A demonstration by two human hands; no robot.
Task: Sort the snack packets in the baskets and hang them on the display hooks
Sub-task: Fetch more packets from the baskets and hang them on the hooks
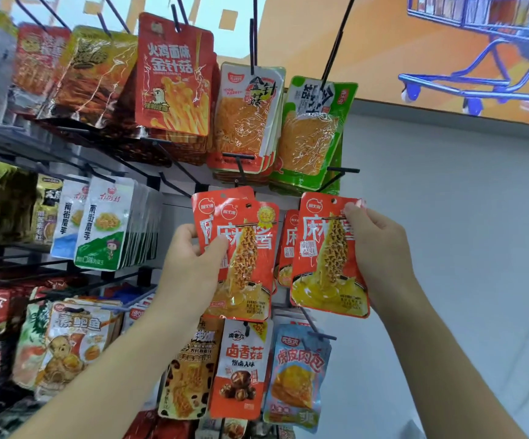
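Rack (pixel 239 157): left hand (pixel 190 258) grips 2 packets (pixel 250 258); right hand (pixel 380 248) pinches 1 packet (pixel 326 261).

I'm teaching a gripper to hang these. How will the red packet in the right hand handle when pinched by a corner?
Probably floppy: the red packet looks like thin film, held near its top corner by the right hand. Likely light, since that pinch alone carries it. Its glossy surface may be slippery, so the hang hole could swing off aim.
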